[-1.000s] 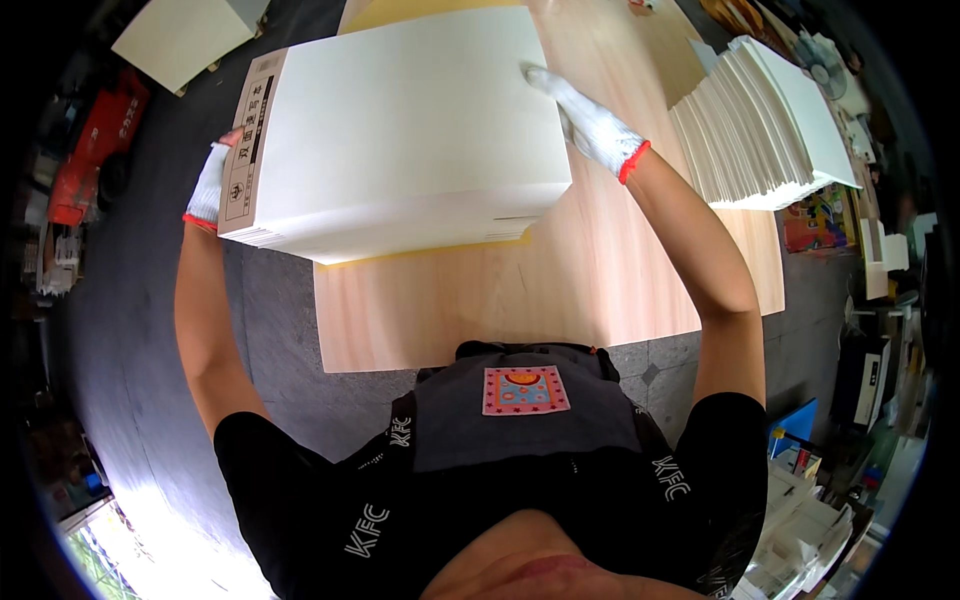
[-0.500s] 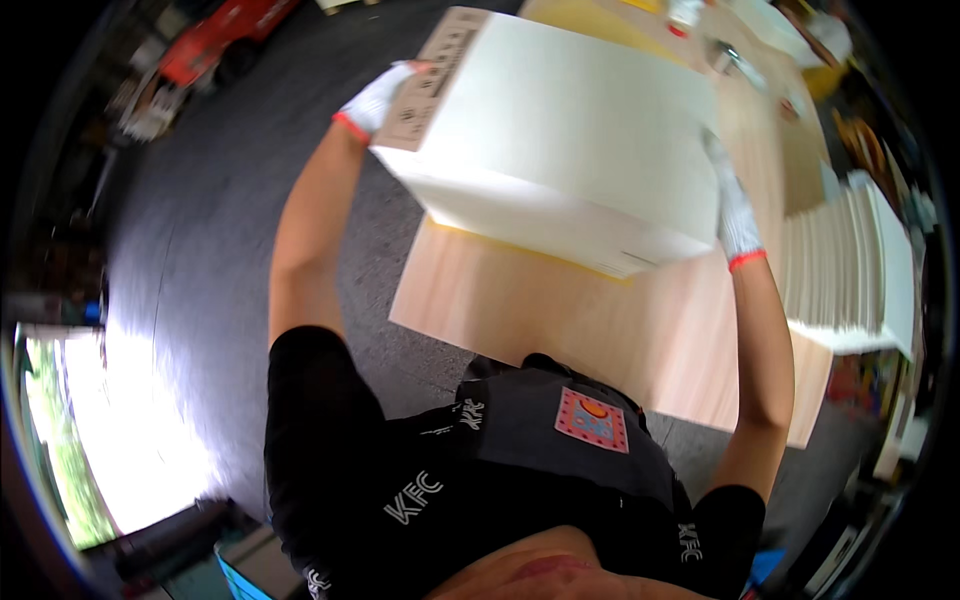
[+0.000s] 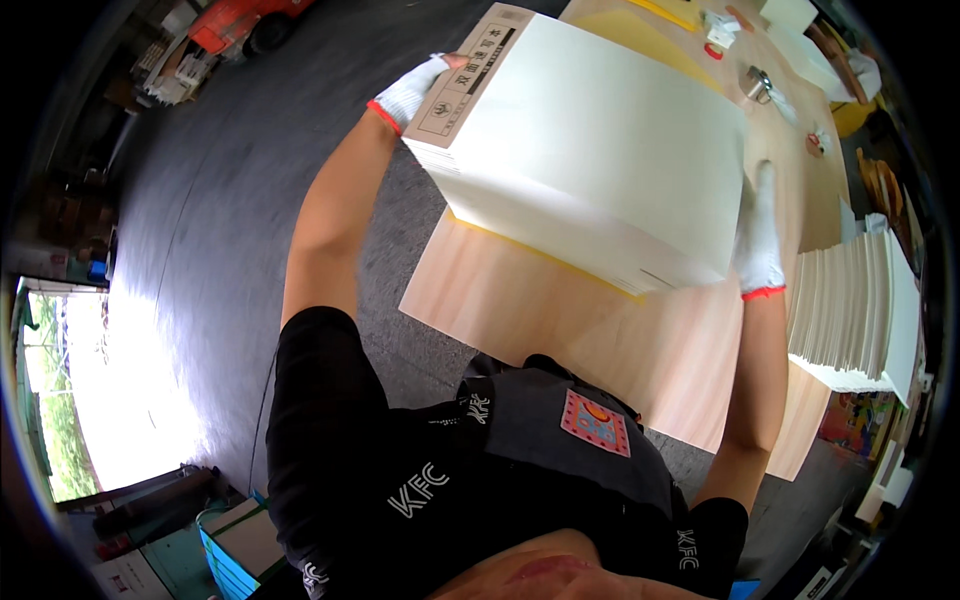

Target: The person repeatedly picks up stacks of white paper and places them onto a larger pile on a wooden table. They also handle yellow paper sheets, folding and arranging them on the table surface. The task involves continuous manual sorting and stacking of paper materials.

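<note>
Head view: I'm watching the paper stack (image 3: 600,150) sitting on the tabletop (image 3: 590,335). At the stack's left edge, my left hand (image 3: 415,93) is touching, grip hidden; at its right side, my right hand (image 3: 762,235) is lying open, contact unclear. I'd be pressing evenly, keeping edges flush.

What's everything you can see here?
Big paper stack: one, white, between the hands
Strip: one, brown, stack's left end
Sheet: one, yellow, beneath the stack
Table: one, pale wood, below
Second paper stack: one, white, table's right
Small items: several, mixed, table's far end
Wheeled machine: one, red, upper left
Edge clutter: many, mixed, picture's rim
Floor: one, grey, around table
Apron: one, grey, lower centre
Left hand: one, white-gloved, at the strip
Right hand: one, white-gloved, stack's right side
</note>
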`<state>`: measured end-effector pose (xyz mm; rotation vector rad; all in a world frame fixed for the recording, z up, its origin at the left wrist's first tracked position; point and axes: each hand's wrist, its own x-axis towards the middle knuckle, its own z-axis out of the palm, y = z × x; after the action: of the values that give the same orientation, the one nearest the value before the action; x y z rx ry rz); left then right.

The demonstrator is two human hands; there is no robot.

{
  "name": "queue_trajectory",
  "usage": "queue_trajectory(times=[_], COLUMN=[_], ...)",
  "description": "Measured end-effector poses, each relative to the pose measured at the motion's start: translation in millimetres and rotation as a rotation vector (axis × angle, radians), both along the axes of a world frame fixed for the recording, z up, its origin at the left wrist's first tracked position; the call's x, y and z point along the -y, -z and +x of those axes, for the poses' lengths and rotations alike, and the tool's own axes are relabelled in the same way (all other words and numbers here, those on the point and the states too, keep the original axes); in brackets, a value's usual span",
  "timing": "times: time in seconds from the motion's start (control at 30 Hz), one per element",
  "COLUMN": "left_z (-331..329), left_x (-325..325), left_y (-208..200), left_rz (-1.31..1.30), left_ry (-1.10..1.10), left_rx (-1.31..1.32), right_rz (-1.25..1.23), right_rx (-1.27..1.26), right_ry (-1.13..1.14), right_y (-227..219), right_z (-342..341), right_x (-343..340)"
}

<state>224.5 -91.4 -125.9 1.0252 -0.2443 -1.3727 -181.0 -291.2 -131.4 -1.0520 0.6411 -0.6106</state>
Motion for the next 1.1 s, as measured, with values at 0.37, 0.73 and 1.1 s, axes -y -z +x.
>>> queue_trajectory(times=[0.37, 0.73, 1.1], left_z=[43.4, 122.9, -329.0], left_x=[18.1, 10.6, 53.8], left_y=[-20.7, 7.3, -140.2], left_rz=[0.236, 0.120, -0.610], left_ry=[0.378, 0.541, -0.079], left_rx=[0.213, 0.686, 1.432], right_rz=[0.074, -0.250, -1.438], right_rx=[0.029, -0.147, -0.676], right_ry=[-0.039, 0.176, 0.779], right_y=[-6.0, -1.8, -143.1], right_z=[-1.1, 16.2, -379.0], right_x=[-12.5, -13.7, 90.9])
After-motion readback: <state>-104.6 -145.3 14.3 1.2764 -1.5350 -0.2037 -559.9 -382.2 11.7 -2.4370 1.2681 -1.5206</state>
